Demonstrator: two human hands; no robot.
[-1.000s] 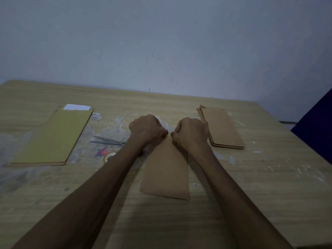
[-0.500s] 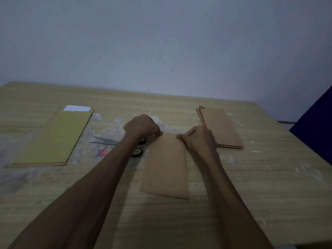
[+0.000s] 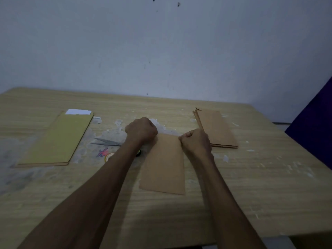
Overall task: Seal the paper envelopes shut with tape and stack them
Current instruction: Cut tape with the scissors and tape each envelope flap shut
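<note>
Head view — looking forward and down over the table (image 3: 251, 194).

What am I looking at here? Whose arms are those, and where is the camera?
There is no machine here. A person wears a camera on their head, so you see their own two arms reaching out over a wooden table. The left hand and the right hand are curled at the far corners of a brown paper envelope lying flat. Whether they pinch tape there is hidden. To the right lies a stack of brown envelopes. To the left lies a yellowish stack with white paper peeking out. Scissors and a small tape roll lie beside the left arm.
</note>
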